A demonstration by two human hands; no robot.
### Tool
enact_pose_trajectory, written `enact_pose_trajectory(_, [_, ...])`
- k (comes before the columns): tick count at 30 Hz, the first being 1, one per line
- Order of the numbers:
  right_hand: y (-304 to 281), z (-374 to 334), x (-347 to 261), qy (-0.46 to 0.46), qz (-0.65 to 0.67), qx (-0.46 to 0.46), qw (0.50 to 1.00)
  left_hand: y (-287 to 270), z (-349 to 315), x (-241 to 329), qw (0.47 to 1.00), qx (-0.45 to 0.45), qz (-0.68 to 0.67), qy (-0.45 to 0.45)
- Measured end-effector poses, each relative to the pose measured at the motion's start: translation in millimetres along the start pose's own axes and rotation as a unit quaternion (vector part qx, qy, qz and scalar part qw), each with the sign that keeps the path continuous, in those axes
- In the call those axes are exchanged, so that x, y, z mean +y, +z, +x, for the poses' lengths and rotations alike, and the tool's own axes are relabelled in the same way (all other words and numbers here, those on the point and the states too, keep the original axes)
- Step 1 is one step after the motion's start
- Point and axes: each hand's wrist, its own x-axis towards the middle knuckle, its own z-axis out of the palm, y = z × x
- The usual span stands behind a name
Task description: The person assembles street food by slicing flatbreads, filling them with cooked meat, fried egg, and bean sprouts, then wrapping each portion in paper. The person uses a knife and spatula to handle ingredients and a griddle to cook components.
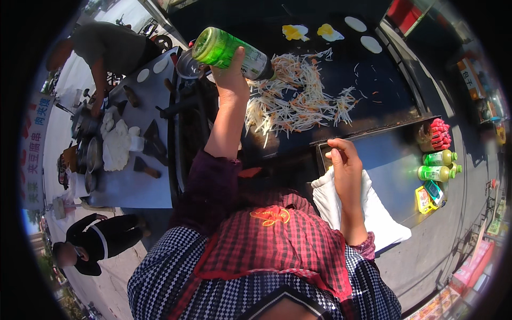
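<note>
My left hand [232,72] is wrapped round a green plastic bottle [218,45] with dark liquid in it. The bottle tilts, its lower end pointing right toward a spread of shredded vegetables [298,101], pale strips with some orange ones. These lie on a large black griddle [373,80]. At the griddle's near edge, my right hand [345,160] has its fingers loosely bent and apart, with nothing visible in them. Beneath that wrist lies a white cloth [373,213]. Eggs [295,32] and round white pieces of dough [370,45] cook at the far side.
Green bottles [434,173], red-wrapped sticks [440,134] and a yellow card [425,199] stand on the right counter. On the left, a metal table [154,186] holds dough [116,146], scrapers and pans. A person [109,45] works there; another person [104,240] stands nearby.
</note>
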Motion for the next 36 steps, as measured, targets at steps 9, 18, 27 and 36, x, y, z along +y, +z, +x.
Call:
enact_pose_trajectory(9, [1,-9,1,0.016,-0.004,0.004,1.000,-34,-31,43,0.992,-0.092,0.065,-0.051])
enact_pose_trajectory(18, [44,12,-13,-0.056,-0.033,-0.057,0.996,-52,-20,93,0.991,-0.062,0.118,0.031])
enact_pose_trajectory(27, [65,80,-23,-0.250,-0.180,-0.013,0.951,-60,-29,44,0.986,0.022,-0.050,-0.158])
enact_pose_trajectory(36, [-25,94,-25,-0.196,-0.197,0.075,0.958,57,-108,-25,0.797,-0.028,-0.265,-0.543])
